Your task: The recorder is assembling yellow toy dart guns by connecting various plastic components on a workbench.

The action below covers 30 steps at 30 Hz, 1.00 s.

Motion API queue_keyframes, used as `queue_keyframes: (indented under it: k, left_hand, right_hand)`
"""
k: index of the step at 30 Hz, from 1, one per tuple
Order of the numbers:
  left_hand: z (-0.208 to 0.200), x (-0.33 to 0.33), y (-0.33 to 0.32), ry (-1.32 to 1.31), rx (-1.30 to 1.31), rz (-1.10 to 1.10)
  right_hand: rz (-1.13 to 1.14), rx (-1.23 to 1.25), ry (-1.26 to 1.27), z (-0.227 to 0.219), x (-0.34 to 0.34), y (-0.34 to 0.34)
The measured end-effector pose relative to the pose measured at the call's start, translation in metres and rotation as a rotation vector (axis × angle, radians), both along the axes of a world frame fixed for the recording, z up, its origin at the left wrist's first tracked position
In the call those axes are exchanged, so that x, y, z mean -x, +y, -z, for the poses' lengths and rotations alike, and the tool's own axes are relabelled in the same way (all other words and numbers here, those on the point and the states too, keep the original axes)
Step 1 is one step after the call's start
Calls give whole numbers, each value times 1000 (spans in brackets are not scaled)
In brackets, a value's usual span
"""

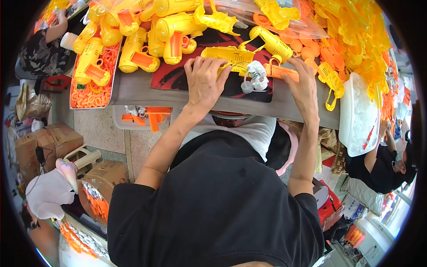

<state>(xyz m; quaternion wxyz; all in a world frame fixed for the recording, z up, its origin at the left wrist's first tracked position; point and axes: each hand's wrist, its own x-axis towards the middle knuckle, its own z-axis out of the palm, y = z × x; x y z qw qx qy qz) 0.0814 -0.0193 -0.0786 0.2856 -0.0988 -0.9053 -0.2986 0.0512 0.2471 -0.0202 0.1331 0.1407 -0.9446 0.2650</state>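
My left hand [204, 82] is closed on the near left edge of a yellow plastic half-shell [231, 54], which lies hollow side up on a black and red mat [173, 80]. In my right hand [304, 89], thumb and fingers grip an orange trigger-like piece [279, 71] near the shell's right end. Between the hands sits a crumpled-looking white part [258, 74] with a small pale round cap [247, 86] beside it. Just beyond my right hand lies another yellow housing [272, 44] with a slotted side.
Several yellow toy-gun bodies with orange handles [95, 73] crowd the left, partly over a tray of orange rings [91, 100]. Orange discs [307, 49] and yellow shells [356, 31] pile up at right, near a white tub of clear parts [356, 115]. Co-workers sit on both sides.
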Motion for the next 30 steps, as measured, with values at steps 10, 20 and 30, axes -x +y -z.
queue_keyframes:
  k: [10,20,30]
  left_hand:
    - [-8,21,25,-72,187,-45]
    - [-26,-6,57,-71,154,77]
    - [-55,-27,17,-590,-1085,273]
  right_hand:
    - [-118,18,-112,11,-2,44]
    - [-20,525,-117,-8,-11,13]
    - [-364,178,260,23,-67,-81]
